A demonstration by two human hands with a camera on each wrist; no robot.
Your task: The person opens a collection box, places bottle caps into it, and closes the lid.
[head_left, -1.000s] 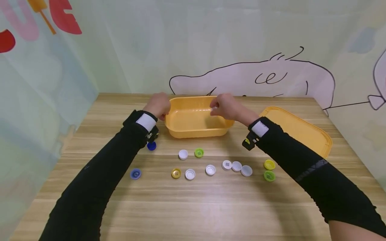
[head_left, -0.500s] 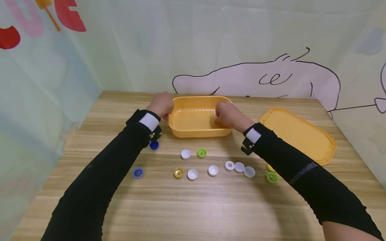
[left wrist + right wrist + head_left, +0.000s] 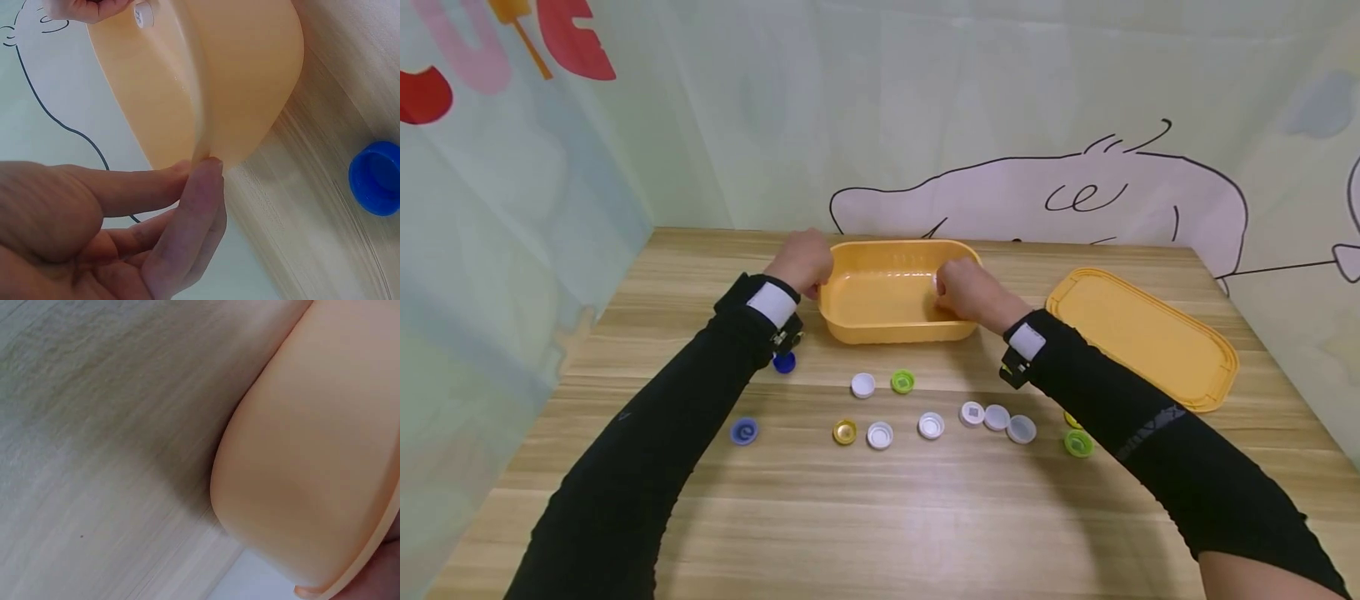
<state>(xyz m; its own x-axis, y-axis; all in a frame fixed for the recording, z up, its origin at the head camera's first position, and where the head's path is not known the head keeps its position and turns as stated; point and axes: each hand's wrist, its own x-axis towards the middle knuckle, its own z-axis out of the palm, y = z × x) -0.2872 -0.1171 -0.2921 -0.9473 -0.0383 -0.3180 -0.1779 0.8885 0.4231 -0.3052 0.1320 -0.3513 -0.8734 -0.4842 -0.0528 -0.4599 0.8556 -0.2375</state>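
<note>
A yellow-orange plastic box (image 3: 887, 335) stands at the back of the table. My left hand (image 3: 805, 262) pinches its left rim between thumb and fingers, as the left wrist view shows close up. Inside the right end of the box is my right hand (image 3: 966, 292), fingers curled down low. A small white bottle cap (image 3: 144, 14) shows at its fingertips in the left wrist view, and the hand pinches it. The right wrist view holds mostly the box's outer wall (image 3: 306, 456), with a bit of the hand behind the rim.
Several bottle caps lie in front of the box, among them a dark blue cap (image 3: 784, 362), a light blue cap (image 3: 744, 431), a gold cap (image 3: 844, 432) and a green cap (image 3: 1078, 443). A flat yellow-orange lid (image 3: 1142, 337) lies to the right. A printed cloth (image 3: 925, 108) hangs behind the table.
My right hand has lowered into the box with the white cap. The left hand has kept its hold on the rim. The view has shifted slightly.
</note>
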